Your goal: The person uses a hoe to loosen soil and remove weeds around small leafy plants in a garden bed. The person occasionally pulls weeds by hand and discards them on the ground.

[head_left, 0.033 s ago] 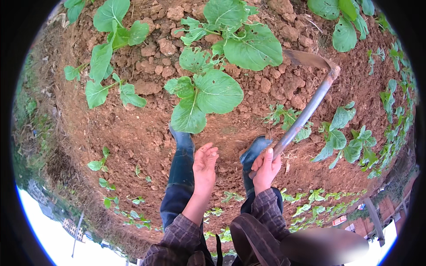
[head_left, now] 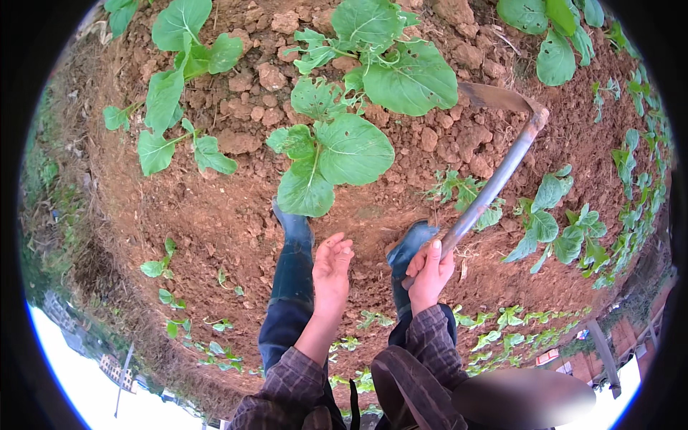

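Note:
My right hand [head_left: 428, 276] is wrapped around the metal handle of a hoe [head_left: 494, 185]. The tool slants up to the right, and its rusty blade [head_left: 494, 95] bends back left over the soil, beside a large holed leaf. Held up with fingers loosely curled and nothing visible in them, my left hand [head_left: 332, 276] is over the ground between my boots. A broad-leaved green plant [head_left: 351, 150] grows just beyond it, its lowest leaf overlapping the toe of my left boot [head_left: 292, 236]. My right boot [head_left: 410, 247] stands close to the hoe grip.
Leafy plants [head_left: 190, 61] grow at the upper left and more [head_left: 555, 54] at the upper right. A small feathery plant [head_left: 466, 193] sits beside the handle. Rows of seedlings [head_left: 509, 322] run behind my feet. Reddish clods [head_left: 271, 77] cover the bed; dry grass [head_left: 93, 287] edges it.

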A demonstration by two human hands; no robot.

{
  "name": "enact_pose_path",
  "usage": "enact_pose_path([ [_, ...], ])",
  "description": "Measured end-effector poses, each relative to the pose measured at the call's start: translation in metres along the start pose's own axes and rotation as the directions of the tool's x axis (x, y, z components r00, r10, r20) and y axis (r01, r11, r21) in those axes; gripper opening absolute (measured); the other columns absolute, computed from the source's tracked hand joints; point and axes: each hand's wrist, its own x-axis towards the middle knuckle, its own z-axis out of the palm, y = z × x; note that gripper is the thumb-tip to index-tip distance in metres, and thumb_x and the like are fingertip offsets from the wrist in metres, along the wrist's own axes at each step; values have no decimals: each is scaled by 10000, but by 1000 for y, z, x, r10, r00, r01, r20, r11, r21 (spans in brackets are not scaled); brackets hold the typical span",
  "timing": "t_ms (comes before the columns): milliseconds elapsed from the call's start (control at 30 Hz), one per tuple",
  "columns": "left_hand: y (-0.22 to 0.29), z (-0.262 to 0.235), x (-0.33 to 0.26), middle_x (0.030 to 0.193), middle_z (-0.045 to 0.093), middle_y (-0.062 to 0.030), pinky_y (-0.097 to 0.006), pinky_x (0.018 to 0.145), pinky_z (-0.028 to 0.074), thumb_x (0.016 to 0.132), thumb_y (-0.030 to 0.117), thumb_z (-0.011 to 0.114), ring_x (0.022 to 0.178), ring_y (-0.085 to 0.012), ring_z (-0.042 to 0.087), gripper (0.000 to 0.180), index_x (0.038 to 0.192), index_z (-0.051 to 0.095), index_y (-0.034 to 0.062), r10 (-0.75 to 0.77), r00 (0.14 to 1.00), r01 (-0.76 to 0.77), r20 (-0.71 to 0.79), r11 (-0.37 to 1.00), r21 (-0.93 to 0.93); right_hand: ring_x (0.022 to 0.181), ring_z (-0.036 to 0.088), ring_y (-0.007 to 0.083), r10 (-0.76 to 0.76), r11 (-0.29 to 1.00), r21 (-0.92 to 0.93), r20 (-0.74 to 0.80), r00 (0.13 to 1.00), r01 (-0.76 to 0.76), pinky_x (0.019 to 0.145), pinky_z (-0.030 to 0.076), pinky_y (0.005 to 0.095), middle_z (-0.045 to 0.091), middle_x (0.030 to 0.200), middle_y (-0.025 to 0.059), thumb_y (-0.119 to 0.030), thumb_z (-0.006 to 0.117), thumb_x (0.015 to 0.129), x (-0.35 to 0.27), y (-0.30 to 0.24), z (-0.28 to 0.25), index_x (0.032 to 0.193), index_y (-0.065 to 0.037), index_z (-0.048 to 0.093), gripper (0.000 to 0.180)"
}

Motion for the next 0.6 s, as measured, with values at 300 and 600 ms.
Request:
enact_pose_path([
  [300,-19,-1,1,1111,591,-70,-245,866,455,964,123,578,953,-100,554,358,1290,478,16,108,994,-108,12,993,-42,431,388,87,-78,992,-97,11,997,79,388,340,244,381,556,-14,-340,515,1011,-5,5,5,799,-104,393,340],
  [600,18,-5,-9,1122,596,-71,-250,858,460,946,72,581,946,-104,550,334,1269,511,27,116,993,-115,13,992,-54,426,389,85,-123,987,-96,50,991,127,388,329,243,399,552,-14,-285,503,1020,-10,1,26,810,-96,390,304],
])
